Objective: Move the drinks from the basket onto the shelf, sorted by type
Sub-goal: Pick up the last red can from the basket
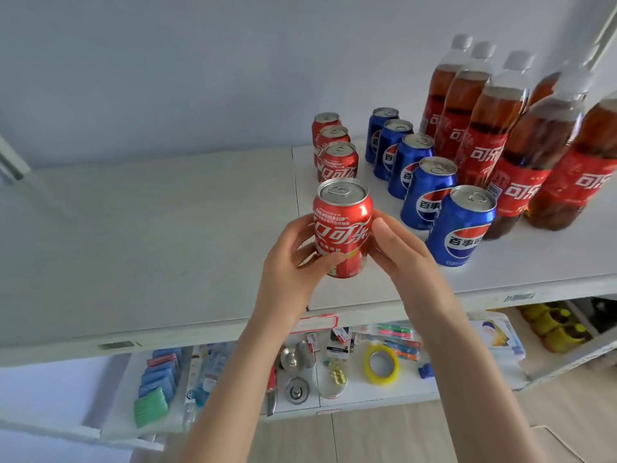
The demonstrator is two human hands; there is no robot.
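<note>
You have the red cola can upright between both hands at the front of the shelf, in line with the red row. Whether its base touches the board, cannot tell. Your left hand wraps the lower body, thumb across the label. Your right hand grips the other side, thumb forward, fingers behind.

Handling, judged: looks unopened, so moderately heavy. The thin wall is stiff while sealed but dents under a hard squeeze, and the smooth painted metal is somewhat slippery. Hold the mid-body, not the rim, and set it down flat.

Counts on the shelf:
- red cans: three in one file behind the held one
- blue cans: five in a file alongside
- cola bottles: five clear, a sixth seemingly behind

The basket is not in view.
</note>
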